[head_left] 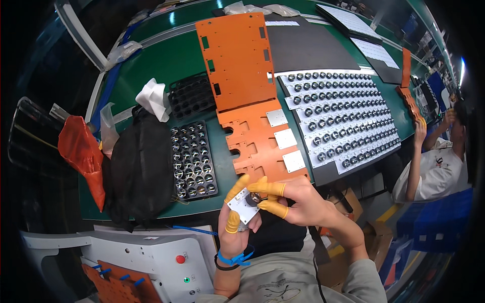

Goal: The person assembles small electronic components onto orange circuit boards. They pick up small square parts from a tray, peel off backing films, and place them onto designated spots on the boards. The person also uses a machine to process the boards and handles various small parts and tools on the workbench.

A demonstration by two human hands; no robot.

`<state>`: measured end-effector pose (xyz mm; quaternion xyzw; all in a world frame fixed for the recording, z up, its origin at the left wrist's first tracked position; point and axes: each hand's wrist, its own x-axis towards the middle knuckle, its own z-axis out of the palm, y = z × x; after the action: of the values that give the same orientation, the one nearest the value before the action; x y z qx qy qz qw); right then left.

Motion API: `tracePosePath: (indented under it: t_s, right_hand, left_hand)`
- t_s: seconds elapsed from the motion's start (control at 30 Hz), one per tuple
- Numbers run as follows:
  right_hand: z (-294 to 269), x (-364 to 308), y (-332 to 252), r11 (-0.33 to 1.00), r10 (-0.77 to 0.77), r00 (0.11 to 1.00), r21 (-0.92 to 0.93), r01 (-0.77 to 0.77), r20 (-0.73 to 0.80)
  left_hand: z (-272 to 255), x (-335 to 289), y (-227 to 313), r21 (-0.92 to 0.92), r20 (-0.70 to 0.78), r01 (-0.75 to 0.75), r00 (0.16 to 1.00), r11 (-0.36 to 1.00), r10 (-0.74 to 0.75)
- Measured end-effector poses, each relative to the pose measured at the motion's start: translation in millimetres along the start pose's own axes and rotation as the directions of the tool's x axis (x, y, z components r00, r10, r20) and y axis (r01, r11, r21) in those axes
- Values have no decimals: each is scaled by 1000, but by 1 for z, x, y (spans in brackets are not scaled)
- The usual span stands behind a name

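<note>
Yellow finger cots cover several fingertips on both hands. My left hand point(231, 241) is closed on a small white square circuit board point(238, 208), gripping its edges between fingers and thumb. On the board's right side sits a dark round cylindrical part point(253, 199), pinched by the fingertips of my right hand point(303, 202). Whether that part is fixed to the board I cannot tell. Just beyond my hands lies an orange fixture plate point(252, 139) with its lid point(237, 60) folded open. Three white boards, one of them a square plate point(285, 139), rest along its right side.
Left of the fixture, a black tray point(216, 171) holds rows of dark round parts; another black tray point(189, 96) lies behind. Rows of white boards with round parts point(338, 116) stand right. A black bag point(141, 166) lies left. A co-worker point(429, 169) sits at right.
</note>
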<state>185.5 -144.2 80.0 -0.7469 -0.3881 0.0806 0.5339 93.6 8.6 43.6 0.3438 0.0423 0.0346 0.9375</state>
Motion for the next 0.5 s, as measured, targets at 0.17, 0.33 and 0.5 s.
tracePosePath:
  t_s: [0.17, 0.33, 0.5]
  right_hand:
    - [-11, -6, -1, 994, 106, 994, -18, -106, 21]
    - [-14, -8, -9, 976, 126, 992, -177, -128, -18]
    - [-12, -13, 3, 987, 4, 999, -162, -9, -32]
  left_hand:
    - [3, 1, -9, 254, -4, -62, 998, 965, 65]
    - [4, 2, -20, 404, -33, -139, 985, 904, 167]
    - [0, 3, -24, 473, 27, -197, 978, 859, 209]
